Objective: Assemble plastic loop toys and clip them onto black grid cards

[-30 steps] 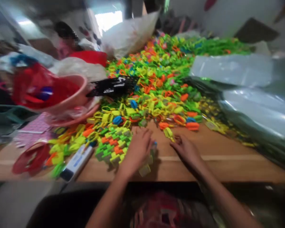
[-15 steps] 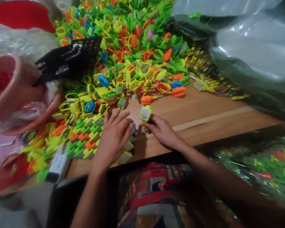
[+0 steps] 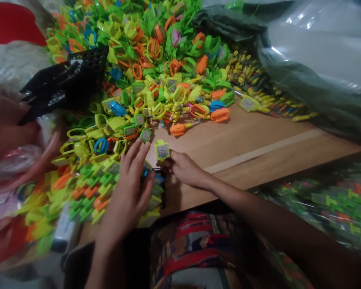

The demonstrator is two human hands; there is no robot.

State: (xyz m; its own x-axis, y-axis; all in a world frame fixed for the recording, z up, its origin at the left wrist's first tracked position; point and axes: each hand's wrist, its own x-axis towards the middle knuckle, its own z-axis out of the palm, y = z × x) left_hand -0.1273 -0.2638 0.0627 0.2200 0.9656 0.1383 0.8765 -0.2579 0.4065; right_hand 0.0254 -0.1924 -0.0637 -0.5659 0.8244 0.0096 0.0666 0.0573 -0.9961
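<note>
My right hand (image 3: 185, 168) pinches a small yellow plastic toy piece with a square, grey-patterned face (image 3: 162, 151), holding it upright above the wooden table (image 3: 243, 144). Just left of it, my left hand (image 3: 132, 180) is open, fingers stretched out and apart, over the right part of a block of neatly rowed pieces (image 3: 90, 186) in green, yellow and orange. Whether its palm touches the rows cannot be made out. Blue and yellow pieces show between the two hands. Beyond the fingertips lies a green piece with a square face (image 3: 145, 135).
A large heap of bright plastic pieces (image 3: 150, 52) covers the back. At the left are a black perforated tray (image 3: 69, 80), a pink tub (image 3: 6, 132) and a red container (image 3: 7, 241). Grey plastic bags (image 3: 321, 52) lie at the right, with a clear bag of pieces (image 3: 343, 204) below.
My right hand has moved left with the yellow piece, closer to my left hand. The left hand has shifted slightly left and turned more upright. The whole view has also shifted.
</note>
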